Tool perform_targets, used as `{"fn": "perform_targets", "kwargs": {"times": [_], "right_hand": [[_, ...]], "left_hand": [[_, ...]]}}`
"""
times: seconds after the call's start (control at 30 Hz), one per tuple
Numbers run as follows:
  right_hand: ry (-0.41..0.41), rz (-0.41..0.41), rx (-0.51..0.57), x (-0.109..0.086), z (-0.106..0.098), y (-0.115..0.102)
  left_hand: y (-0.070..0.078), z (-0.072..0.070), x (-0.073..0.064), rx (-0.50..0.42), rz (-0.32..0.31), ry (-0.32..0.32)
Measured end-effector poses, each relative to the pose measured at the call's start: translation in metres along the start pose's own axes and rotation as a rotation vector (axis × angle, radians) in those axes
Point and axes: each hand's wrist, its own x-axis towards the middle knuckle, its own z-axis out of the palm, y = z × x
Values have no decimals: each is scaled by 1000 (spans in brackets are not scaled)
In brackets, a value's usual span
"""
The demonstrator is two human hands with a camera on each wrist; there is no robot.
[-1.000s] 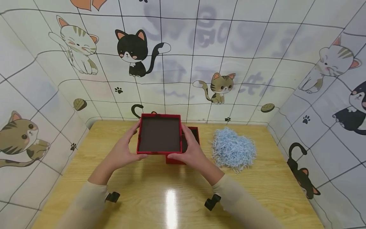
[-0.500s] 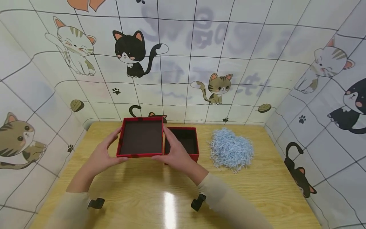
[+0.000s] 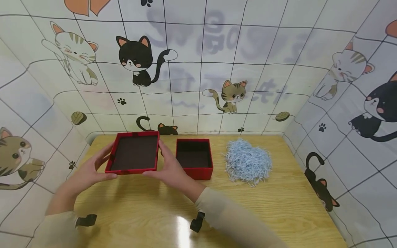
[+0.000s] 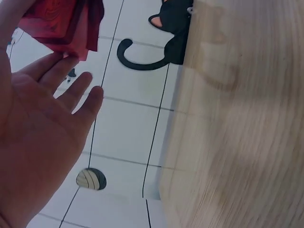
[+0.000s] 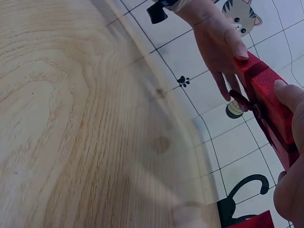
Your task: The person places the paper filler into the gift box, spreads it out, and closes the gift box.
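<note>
Both hands hold a red box lid [image 3: 134, 153] above the left part of the table, its dark inner side facing up. The left hand [image 3: 88, 174] grips the lid's left edge, thumb at the near corner. On the opposite edge, the right hand [image 3: 173, 174] pinches the lid with its thumb along the near side. The right wrist view shows a dark ribbon bow [image 5: 256, 110] under the red lid [image 5: 271, 102]. Just right of the right hand, the open red box [image 3: 198, 173] stands on the table with a dark interior.
A heap of pale blue shredded paper [image 3: 248, 162] lies right of the box. The wooden table [image 3: 248, 210] is enclosed at the back and sides by a cat-patterned wall covering [image 3: 186, 75].
Both hands have carried the lid left and slightly nearer, from over the box to beside it. The box is now fully uncovered to view. The shredded paper stays put.
</note>
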Motion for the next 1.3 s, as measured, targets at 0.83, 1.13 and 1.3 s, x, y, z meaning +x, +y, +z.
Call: {"fn": "perform_targets", "kwargs": {"times": [0.83,1.13,1.3], "right_hand": [[72,63,53,12,45,39],[105,132,-53,17,54,57],[99,174,-126,19,57,63]], "left_hand": [[-56,2,1,-45,-47,-32],[-74,13,5,-42,-49,-41],[-82,16,6,-61,-65,-65]]}}
